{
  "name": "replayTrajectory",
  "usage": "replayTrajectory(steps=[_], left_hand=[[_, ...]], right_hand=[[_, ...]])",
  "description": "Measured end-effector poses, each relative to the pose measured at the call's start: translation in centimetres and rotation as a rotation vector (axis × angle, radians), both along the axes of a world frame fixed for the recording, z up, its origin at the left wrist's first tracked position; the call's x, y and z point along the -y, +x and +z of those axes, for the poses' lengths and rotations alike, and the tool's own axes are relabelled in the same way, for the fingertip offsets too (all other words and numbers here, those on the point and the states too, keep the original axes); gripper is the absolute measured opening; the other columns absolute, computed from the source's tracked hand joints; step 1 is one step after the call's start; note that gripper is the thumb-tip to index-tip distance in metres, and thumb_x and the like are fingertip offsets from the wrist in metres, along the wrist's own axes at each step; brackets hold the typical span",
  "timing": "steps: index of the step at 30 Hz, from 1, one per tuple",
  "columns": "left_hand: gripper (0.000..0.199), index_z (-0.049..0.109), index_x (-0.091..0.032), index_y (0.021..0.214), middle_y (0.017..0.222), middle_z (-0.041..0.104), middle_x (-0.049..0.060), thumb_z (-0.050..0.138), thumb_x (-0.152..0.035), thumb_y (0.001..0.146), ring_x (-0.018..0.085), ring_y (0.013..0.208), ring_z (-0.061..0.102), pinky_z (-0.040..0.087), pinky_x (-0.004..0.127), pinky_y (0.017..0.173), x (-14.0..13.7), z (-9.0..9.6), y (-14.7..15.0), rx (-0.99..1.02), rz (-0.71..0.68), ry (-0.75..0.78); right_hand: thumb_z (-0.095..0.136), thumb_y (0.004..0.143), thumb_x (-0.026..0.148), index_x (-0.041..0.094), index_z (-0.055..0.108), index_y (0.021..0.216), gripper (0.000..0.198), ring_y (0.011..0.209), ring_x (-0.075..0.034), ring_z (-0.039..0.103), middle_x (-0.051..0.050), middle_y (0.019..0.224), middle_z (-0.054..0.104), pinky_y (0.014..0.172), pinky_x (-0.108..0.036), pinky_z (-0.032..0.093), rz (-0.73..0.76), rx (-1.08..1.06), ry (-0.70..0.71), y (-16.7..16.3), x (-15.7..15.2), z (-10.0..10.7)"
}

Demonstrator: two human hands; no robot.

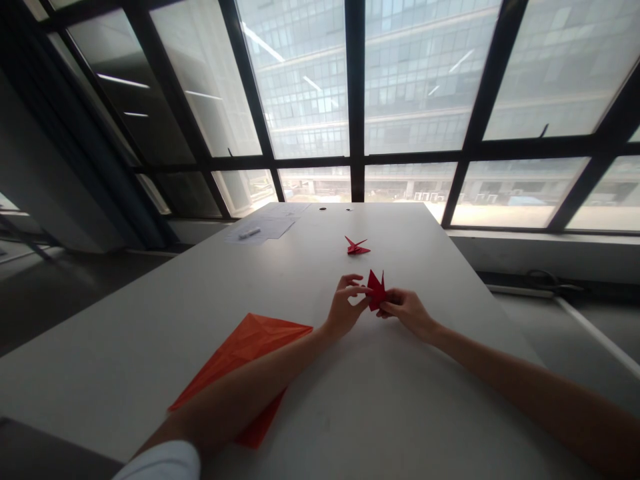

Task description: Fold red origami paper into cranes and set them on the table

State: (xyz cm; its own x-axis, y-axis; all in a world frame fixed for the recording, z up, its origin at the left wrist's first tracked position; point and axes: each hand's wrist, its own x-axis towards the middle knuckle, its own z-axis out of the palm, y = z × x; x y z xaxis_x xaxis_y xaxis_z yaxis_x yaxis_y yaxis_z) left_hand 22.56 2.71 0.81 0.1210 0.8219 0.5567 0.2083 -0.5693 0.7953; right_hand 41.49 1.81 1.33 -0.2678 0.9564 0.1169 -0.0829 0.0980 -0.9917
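Note:
A small red origami crane (377,291) is held up just above the white table, its pointed tips upward. My right hand (407,312) pinches its lower right side between thumb and fingers. At its left side is my left hand (347,305), thumb and index finger closed on the paper's edge while the other fingers are raised. Farther back lies a second red origami crane (357,249) with narrow points. A creased orange paper sheet (235,350) lies on the left, partly hidden under my left forearm.
The long white table (150,320) runs toward large windows. Printed papers (273,225) lie at its far left, with a white marker (249,233) on them. A dark round hole (323,209) shows near the far edge.

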Motion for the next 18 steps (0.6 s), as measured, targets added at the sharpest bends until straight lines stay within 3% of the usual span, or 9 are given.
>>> replayTrajectory(steps=[4,7,11,14,18], left_hand=[[0.014,0.078,-0.025,0.091,0.135,0.050,0.009,0.063,-0.026,0.089,0.026,0.121,0.049,0.044,0.043,0.104,0.7,0.6,0.1,-0.024,-0.075,0.030],[0.014,0.075,-0.019,0.090,0.134,0.051,0.012,0.068,-0.030,0.087,0.024,0.113,0.058,0.052,0.038,0.092,0.5,0.2,0.5,0.083,-0.152,-0.076],[0.021,0.067,-0.016,0.095,0.109,0.064,0.009,0.076,-0.025,0.077,0.017,0.087,0.066,0.057,0.030,0.076,-0.1,-0.5,0.8,0.172,-0.175,-0.184],[0.036,0.063,-0.017,0.109,0.101,0.068,0.007,0.076,-0.023,0.076,0.017,0.083,0.066,0.057,0.029,0.073,-0.1,-0.4,0.7,0.174,-0.172,-0.240],[0.047,0.061,-0.018,0.118,0.105,0.068,0.009,0.078,-0.022,0.074,0.017,0.084,0.066,0.056,0.029,0.074,0.1,0.0,0.6,0.155,-0.175,-0.227]], right_hand=[[0.085,0.064,0.046,0.013,0.073,0.091,0.045,0.075,-0.022,0.071,-0.011,0.086,0.075,0.074,-0.038,0.058,-0.058,-0.103,-0.043,0.1,-0.2,-0.2],[0.086,0.063,0.044,0.014,0.074,0.091,0.043,0.080,-0.023,0.070,-0.009,0.089,0.075,0.079,-0.040,0.058,-0.023,-0.150,-0.043,0.0,-0.4,-0.4],[0.082,0.069,0.041,0.013,0.075,0.096,0.040,0.081,-0.022,0.070,-0.010,0.093,0.075,0.086,-0.043,0.057,0.064,-0.176,-0.050,0.0,-0.3,-0.4],[0.075,0.076,0.045,0.013,0.075,0.098,0.040,0.080,-0.022,0.070,-0.011,0.094,0.075,0.083,-0.043,0.057,0.098,-0.199,-0.053,-0.1,-0.2,-0.4],[0.081,0.070,0.044,0.014,0.074,0.097,0.041,0.078,-0.022,0.068,-0.009,0.088,0.075,0.075,-0.039,0.056,0.027,-0.093,0.001,-0.1,-0.2,-0.5]])
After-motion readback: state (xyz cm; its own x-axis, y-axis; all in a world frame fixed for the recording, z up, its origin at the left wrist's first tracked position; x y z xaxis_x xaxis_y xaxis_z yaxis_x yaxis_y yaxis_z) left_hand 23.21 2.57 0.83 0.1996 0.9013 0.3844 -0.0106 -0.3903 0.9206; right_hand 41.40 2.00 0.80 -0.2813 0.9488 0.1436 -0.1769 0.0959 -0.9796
